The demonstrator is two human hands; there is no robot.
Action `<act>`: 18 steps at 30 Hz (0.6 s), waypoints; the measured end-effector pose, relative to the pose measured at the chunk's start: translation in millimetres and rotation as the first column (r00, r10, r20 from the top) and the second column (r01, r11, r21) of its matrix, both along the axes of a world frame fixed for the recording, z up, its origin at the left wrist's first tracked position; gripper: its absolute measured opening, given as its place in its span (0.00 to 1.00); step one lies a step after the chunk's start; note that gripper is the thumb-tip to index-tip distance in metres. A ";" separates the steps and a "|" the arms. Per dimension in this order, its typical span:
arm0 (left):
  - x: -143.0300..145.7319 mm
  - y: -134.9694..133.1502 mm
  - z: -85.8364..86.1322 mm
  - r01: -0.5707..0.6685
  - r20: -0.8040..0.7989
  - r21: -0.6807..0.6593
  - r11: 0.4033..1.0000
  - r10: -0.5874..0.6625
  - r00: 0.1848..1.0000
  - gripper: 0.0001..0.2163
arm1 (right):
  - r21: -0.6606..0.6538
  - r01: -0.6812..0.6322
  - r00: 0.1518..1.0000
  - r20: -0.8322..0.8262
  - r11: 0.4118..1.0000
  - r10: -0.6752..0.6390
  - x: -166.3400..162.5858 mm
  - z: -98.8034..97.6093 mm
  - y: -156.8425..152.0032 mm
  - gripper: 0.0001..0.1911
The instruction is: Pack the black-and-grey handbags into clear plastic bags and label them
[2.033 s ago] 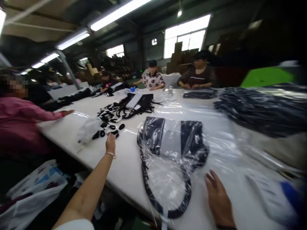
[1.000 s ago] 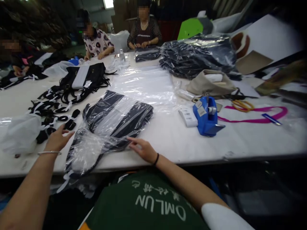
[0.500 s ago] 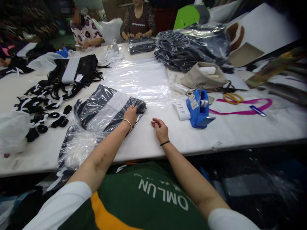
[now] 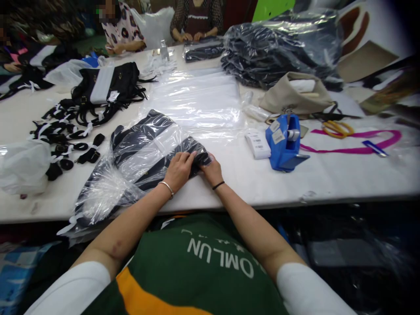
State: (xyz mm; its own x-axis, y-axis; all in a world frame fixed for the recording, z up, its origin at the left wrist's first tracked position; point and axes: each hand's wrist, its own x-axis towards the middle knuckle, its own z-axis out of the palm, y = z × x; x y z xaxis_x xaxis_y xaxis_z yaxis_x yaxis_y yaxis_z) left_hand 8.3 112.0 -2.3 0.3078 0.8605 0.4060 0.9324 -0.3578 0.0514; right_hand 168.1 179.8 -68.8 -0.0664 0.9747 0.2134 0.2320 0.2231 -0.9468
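A black bag (image 4: 138, 141) in a clear plastic sleeve lies on the table in front of me, with a pale band across its middle. The loose plastic is bunched at its lower left. My left hand (image 4: 180, 170) is closed on the near right part of the bag, fingers bent over the plastic. At the bag's right end, my right hand (image 4: 213, 170) grips the gathered corner; its fingertips are partly hidden behind the bag. Both hands are close together. To the right stand a blue tape dispenser (image 4: 282, 146) and a roll of white labels (image 4: 258, 145).
Flat clear plastic sleeves (image 4: 200, 98) lie beyond the bag. Black straps (image 4: 65, 148) and another black bag (image 4: 110, 83) are at left. A beige pouch (image 4: 292, 96), yellow-handled scissors (image 4: 337, 129) and a pink ribbon (image 4: 354, 150) lie right. Co-workers sit across the table.
My right hand has moved left from the bare table and taken hold of the bag's right corner. My left hand has shifted slightly down the bag. The view has tilted a little.
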 end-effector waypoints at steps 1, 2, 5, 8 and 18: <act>2.5 -1.2 -0.8 0.017 0.012 0.036 0.999 -0.017 1.000 0.23 | 0.006 0.007 1.000 0.010 1.000 -0.007 0.2 -1.5 -1.0 0.33; 4.6 -1.8 -2.1 0.029 0.034 0.071 0.997 -0.032 0.999 0.23 | 0.015 0.002 1.000 0.012 1.000 -0.002 1.2 -3.0 -1.7 0.31; 6.6 1.5 -6.9 0.062 0.119 0.173 0.983 -0.083 0.989 0.20 | 0.034 -0.048 0.997 -0.051 0.998 0.050 8.1 -7.2 -0.8 0.31; 4.0 8.8 -10.2 0.085 0.161 0.264 0.961 -0.131 0.978 0.18 | -0.018 -0.115 0.978 -0.178 0.993 0.110 16.6 -9.2 2.2 0.33; 16.1 12.0 -22.4 0.176 -0.035 0.204 0.963 -0.173 0.984 0.17 | -0.124 -0.067 0.967 -0.252 0.990 0.034 18.1 -13.1 3.8 0.15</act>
State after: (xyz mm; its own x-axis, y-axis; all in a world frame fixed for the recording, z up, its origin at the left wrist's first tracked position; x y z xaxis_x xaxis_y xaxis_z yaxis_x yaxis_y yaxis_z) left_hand 24.4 124.0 -24.7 0.4542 0.6913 0.5620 0.8546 -0.5162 -0.0557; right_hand 186.2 183.6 -81.9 -0.0768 0.9919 0.1007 -0.0228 0.0992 -0.9948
